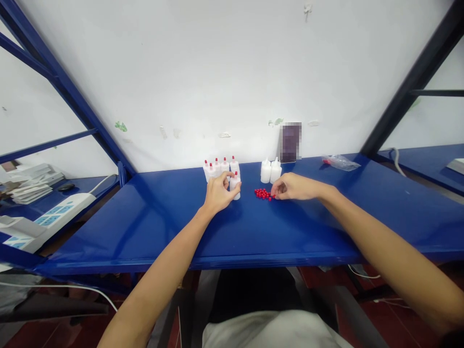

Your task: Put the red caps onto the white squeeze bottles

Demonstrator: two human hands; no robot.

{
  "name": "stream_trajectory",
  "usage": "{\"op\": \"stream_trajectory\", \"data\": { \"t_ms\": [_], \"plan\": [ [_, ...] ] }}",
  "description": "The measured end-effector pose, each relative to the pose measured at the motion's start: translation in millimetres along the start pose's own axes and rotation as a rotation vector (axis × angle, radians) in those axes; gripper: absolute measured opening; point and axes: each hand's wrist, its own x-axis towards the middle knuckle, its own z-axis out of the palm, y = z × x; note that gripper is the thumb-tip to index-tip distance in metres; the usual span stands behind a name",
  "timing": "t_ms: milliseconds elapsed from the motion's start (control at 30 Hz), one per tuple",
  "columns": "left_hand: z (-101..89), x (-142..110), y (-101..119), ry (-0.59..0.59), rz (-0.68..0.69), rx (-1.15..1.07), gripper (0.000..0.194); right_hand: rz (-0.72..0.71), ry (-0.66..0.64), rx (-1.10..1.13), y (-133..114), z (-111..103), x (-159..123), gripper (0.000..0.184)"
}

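My left hand (220, 189) grips a white squeeze bottle (235, 186) with a red tip cap, standing upright at the front of a group. Behind it are several more white bottles with red tip caps (216, 166). My right hand (284, 186) is at the right edge of a small pile of red caps (261, 194), its fingertips pinched together at a red cap (273, 196). Just behind this hand stand white bottles with bare nozzles (270, 171).
A clear plastic bag (340, 163) with something red inside lies at the back right of the blue table (163, 217). A dark blurred rectangle (290, 141) leans on the wall. At left are a power strip (54, 217) and blue frame posts (72, 92).
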Motion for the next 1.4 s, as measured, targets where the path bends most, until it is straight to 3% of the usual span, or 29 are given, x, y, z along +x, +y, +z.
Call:
{"op": "stream_trajectory", "data": {
  "t_ms": [367, 567, 733, 833, 1000, 1400],
  "plan": [
    [6.4, -4, -2, -0.036, -0.039, -0.174, 0.024, 0.0, 0.006, 0.011, -10, 4, 0, 0.019],
    [5.6, 0, -4, -0.01, 0.057, -0.22, 0.021, 0.038, -0.006, 0.049, 0, 6, 4, 0.061],
    [13.1, -2, -1, -0.23, -0.094, -0.571, 0.017, 0.123, 0.005, 0.148, 1, 9, 10, 0.062],
    [17.2, -3, 2, -0.302, -0.188, -0.745, 0.017, 0.146, 0.028, 0.187, 4, 10, 13, 0.064],
    [19.4, -2, 4, -0.306, -0.275, -0.824, 0.02, 0.172, 0.013, 0.246, 5, 10, 16, 0.066],
    [21.2, -1, 0, -0.297, -0.289, -0.857, 0.021, 0.19, 0.046, 0.278, 0, 16, 22, 0.057]
  ]
}}
